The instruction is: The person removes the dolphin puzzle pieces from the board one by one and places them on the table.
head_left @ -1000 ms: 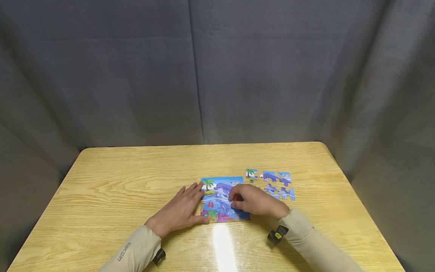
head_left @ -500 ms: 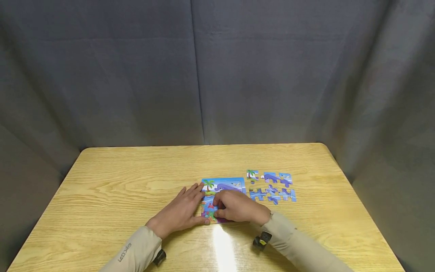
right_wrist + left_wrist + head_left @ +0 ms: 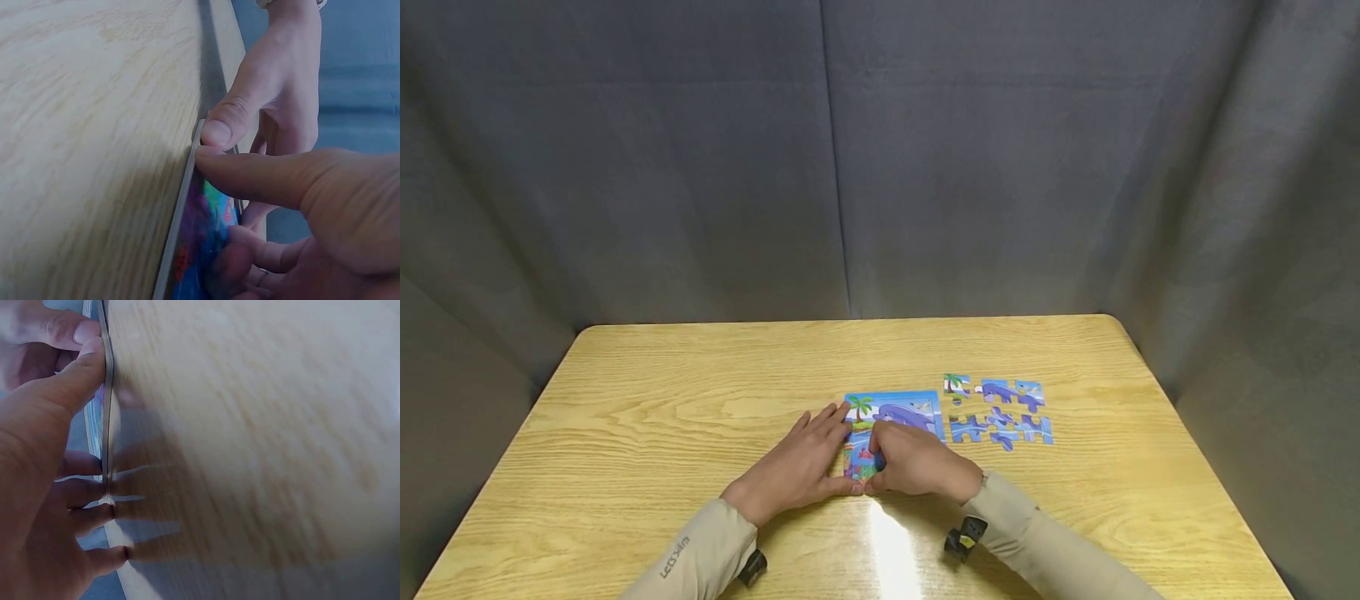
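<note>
A dolphin jigsaw board (image 3: 925, 408) lies flat on the table, palm tree printed at its upper left. My left hand (image 3: 797, 462) rests along the board's left side, fingers stretched out, thumb at the lower left corner. Over the lower part of the board, my right hand (image 3: 917, 462) has bent fingers, its thumb at the front edge close to the left thumb. In the right wrist view, the right fingers touch or hover over the board's colourful surface (image 3: 190, 275). Whether a puzzle piece lies between them is hidden. The right hand covers much of the lower picture.
Several loose puzzle pieces lie right of the board, among them a palm tree piece (image 3: 955, 384), a dolphin piece (image 3: 997, 391) and a blue piece (image 3: 967, 429). The wooden table (image 3: 700, 375) ends at a grey curtain (image 3: 700, 167).
My right hand has moved left and towards the front edge of the board, uncovering its upper right and the loose pieces there. The left hand has stayed in place.
</note>
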The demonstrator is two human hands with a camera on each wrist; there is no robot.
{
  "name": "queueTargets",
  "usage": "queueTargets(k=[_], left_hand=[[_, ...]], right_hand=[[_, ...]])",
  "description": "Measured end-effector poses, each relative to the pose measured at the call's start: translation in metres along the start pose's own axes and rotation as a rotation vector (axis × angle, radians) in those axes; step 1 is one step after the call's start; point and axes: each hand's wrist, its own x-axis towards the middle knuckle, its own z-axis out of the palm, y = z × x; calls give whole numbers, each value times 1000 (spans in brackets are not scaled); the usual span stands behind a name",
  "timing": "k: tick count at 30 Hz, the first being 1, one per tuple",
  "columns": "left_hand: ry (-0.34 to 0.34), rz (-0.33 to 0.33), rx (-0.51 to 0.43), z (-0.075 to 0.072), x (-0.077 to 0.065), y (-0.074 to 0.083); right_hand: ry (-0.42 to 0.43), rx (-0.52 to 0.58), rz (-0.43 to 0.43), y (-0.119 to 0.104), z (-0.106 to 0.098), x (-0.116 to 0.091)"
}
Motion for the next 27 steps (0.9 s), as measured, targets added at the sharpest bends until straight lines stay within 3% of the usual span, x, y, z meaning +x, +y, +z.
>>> queueTargets(k=[15, 27], left_hand=[[-3, -8, -3, 2, 1, 0], [-2, -1, 7, 0, 0, 1]], right_hand=[[81, 145, -72, 12, 4, -2], [113, 234, -144, 19, -9, -13]])
